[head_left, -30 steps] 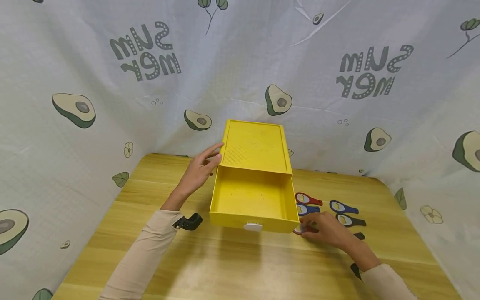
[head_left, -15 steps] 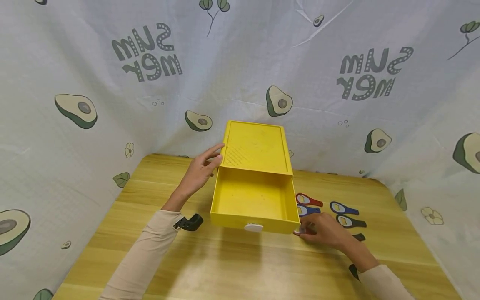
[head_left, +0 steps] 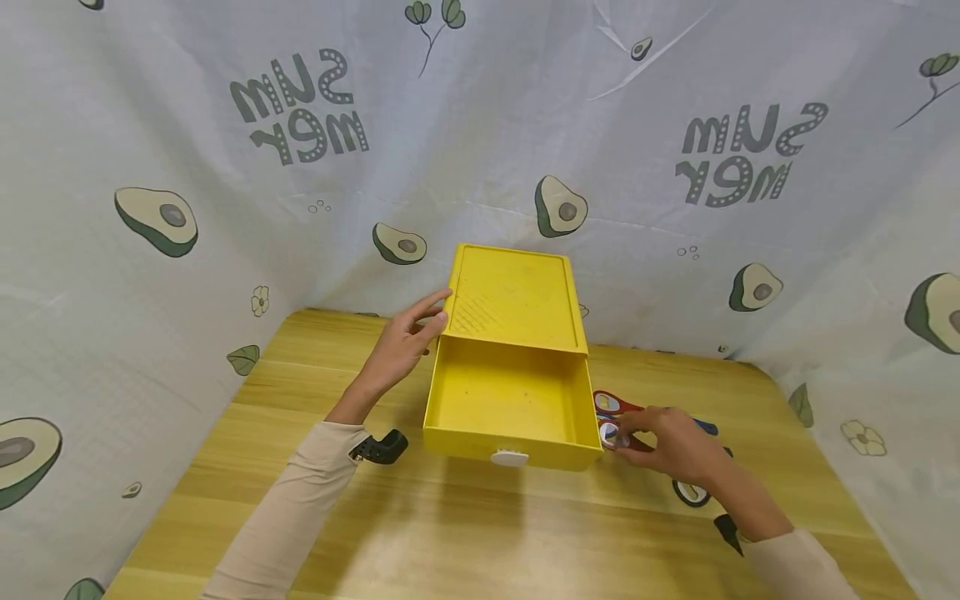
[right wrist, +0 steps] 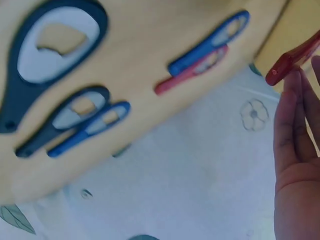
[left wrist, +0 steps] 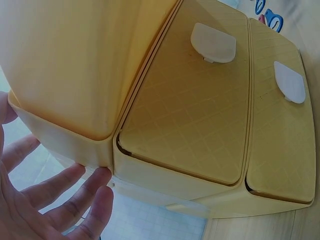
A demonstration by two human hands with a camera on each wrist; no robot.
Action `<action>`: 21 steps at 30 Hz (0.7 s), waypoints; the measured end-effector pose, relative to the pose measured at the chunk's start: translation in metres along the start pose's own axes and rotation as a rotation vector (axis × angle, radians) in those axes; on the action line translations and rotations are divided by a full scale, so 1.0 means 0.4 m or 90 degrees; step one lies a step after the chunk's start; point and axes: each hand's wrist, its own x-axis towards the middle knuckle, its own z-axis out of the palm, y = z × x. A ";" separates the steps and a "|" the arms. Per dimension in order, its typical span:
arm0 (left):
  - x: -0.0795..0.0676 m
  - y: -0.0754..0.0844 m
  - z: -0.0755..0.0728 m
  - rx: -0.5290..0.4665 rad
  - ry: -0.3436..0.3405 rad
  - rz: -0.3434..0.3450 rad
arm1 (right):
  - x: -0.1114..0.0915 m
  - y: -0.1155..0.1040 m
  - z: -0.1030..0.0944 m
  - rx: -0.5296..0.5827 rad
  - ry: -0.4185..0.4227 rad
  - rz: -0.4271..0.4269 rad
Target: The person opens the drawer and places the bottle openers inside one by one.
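A yellow drawer unit [head_left: 517,292] stands on the table with its top drawer [head_left: 465,447] pulled out and bare inside. The left wrist view shows two closed drawers [left wrist: 185,115] below it. My left hand [head_left: 395,353] rests its spread fingertips against the unit's left side. To the right of the drawer, my right hand [head_left: 681,447] pinches a red bottle opener [right wrist: 291,59], raised off the table. Its ring end points toward the drawer. Other openers lie near that hand: a red one [head_left: 624,406], a blue one [head_left: 707,427] and a black one [head_left: 691,493].
More bottle openers show in the right wrist view, among them a large black opener [right wrist: 19,95] and a blue opener [right wrist: 192,57]. A printed curtain [head_left: 480,125] hangs behind the wooden table [head_left: 480,542]. The open drawer juts toward me.
My right hand has picked up the red bottle opener from beside the drawer and lifted it slightly. The left hand keeps its place on the unit. The head view has shifted a little.
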 end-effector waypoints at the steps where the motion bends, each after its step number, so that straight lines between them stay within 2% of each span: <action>1: -0.001 0.000 0.000 -0.001 0.000 0.000 | 0.002 -0.003 -0.008 -0.003 0.005 -0.004; 13: -0.002 -0.001 0.000 -0.005 0.001 -0.003 | 0.035 -0.032 -0.092 -0.038 0.060 -0.054; 21: 0.001 -0.002 0.002 -0.009 -0.003 -0.009 | 0.045 -0.075 -0.149 -0.047 0.072 -0.054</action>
